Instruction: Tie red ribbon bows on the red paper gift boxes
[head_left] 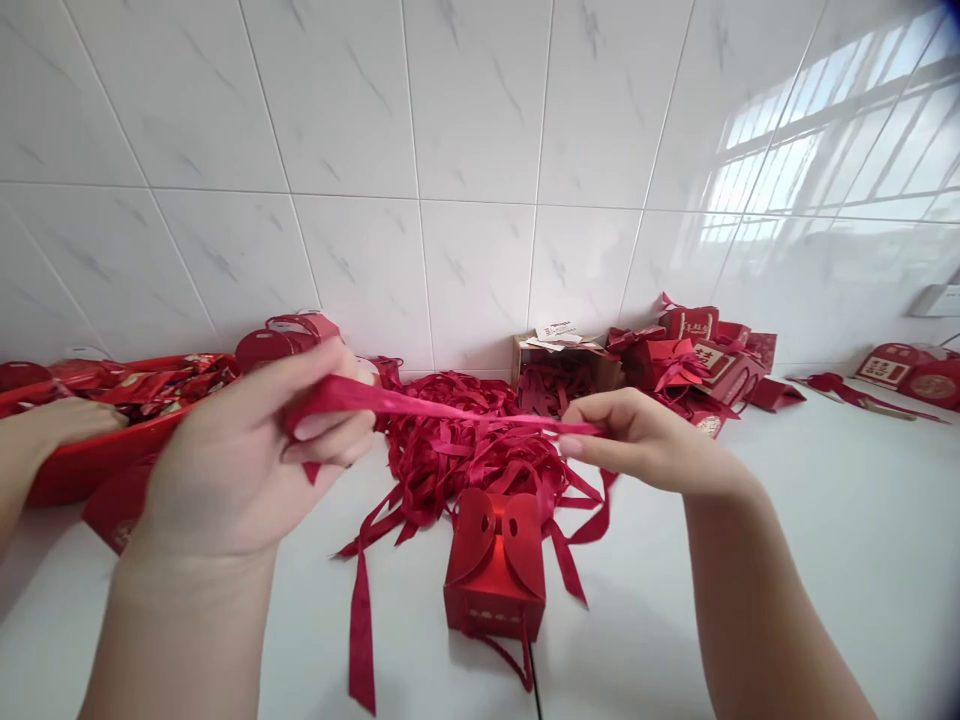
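Observation:
A crimson ribbon stretches level between my two hands above the table. One part of it is wrapped in the closed fingers of my left hand. My right hand pinches the ribbon between thumb and fingertips. Below and between the hands stands a small red gift box, its rounded top flaps folded together and a twisted cord handle hanging down its front. Behind the box lies a tangled heap of similar ribbons, with loose tails trailing onto the white tabletop.
Another person's hand reaches into a red basin of wrapped sweets at the left. A cardboard box holding ribbons stands by the tiled wall. Decorated red boxes are piled beside it. Scissors and more boxes lie far right.

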